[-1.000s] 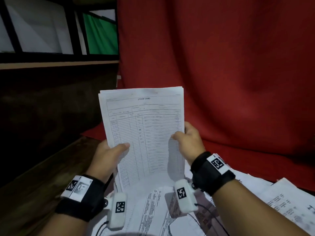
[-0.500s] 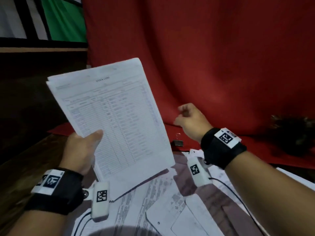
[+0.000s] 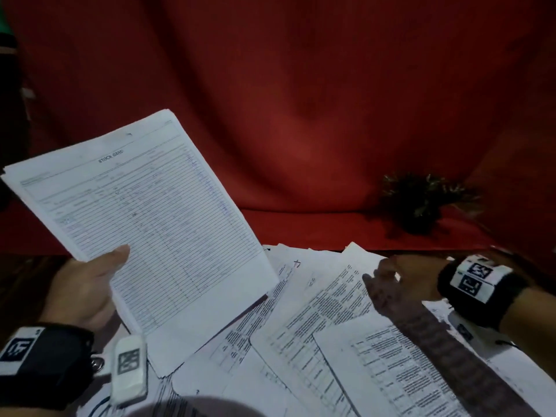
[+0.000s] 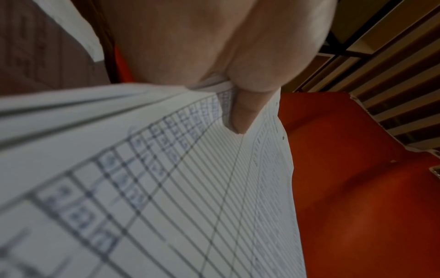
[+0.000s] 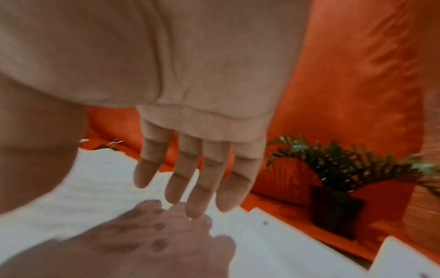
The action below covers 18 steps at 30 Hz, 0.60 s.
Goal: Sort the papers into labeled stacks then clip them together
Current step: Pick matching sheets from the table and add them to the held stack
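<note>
My left hand [image 3: 87, 284] holds up a thin stack of white ruled forms headed "STOCK CARD" [image 3: 144, 218], tilted to the left above the table. In the left wrist view the thumb [image 4: 247, 105] pinches the stack [image 4: 166, 188] at its edge. My right hand [image 3: 391, 281] hovers low over loose printed sheets [image 3: 337, 320] spread on the table at the right. Its fingers [image 5: 197, 178] are stretched out straight and hold nothing, their shadow falling on the paper just below.
A small dark potted plant [image 3: 421, 203] stands at the back right on the red cloth [image 3: 301, 224]. A red curtain [image 3: 301, 85] hangs behind. More printed papers [image 3: 391, 371] overlap across the near table.
My right hand let go of the stock card stack, swung right and came down over the loose sheets with its fingers straightened. The left hand keeps the stack, now tilted left. The view panned right.
</note>
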Each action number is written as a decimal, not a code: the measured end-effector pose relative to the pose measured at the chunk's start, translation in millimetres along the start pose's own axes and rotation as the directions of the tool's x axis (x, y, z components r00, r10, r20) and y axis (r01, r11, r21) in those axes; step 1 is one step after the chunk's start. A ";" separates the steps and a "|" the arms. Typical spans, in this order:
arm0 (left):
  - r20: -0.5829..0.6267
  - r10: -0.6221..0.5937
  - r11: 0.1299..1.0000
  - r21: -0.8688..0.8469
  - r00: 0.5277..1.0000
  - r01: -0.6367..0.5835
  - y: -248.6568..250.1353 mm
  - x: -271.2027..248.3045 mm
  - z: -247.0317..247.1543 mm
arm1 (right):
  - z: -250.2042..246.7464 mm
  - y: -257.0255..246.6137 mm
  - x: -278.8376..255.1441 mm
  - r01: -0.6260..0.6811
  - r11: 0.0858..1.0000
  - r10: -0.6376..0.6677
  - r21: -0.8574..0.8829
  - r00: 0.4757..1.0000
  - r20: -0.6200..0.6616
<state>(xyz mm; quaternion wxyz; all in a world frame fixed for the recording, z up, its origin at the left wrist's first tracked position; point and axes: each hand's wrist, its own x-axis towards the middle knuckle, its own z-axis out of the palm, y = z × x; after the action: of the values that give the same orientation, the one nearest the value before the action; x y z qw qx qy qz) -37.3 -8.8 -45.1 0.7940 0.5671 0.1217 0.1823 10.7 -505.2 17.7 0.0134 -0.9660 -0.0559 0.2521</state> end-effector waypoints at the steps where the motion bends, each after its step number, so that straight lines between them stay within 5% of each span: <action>1: 0.024 -0.028 0.999 -0.032 0.999 0.028 -1.6 1.1 -2.3 | 11.4 0.5 -3.2 0.053 0.997 -0.052 -0.049 0.998 0.019; 3: 0.074 -0.085 0.993 -0.072 0.994 0.091 -3.2 -0.2 -1.1 | 29.2 -11.0 -14.4 0.132 0.987 -0.126 -0.095 0.990 0.062; 7: 0.024 0.031 0.998 -0.048 0.999 -0.030 -4.0 -6.6 14.8 | 43.3 -18.1 -4.0 0.177 0.972 -0.173 -0.153 0.984 0.036; 13: 0.002 0.027 0.999 -0.040 1.000 -0.027 -2.1 -12.9 25.0 | 40.6 -23.1 4.9 0.209 0.977 -0.211 -0.027 0.976 -0.050; 18: 0.045 0.029 0.999 -0.028 0.999 -0.028 -10.6 -1.6 16.3 | 43.8 -37.3 9.4 0.220 0.967 -0.224 -0.126 0.974 -0.019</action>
<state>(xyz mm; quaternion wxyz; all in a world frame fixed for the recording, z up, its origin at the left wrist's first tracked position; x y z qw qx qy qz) -30.6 -26.6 -49.8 0.8014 0.5620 0.0932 0.1823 -6.4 -467.2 -23.0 -0.0173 -0.9567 -0.1787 0.2289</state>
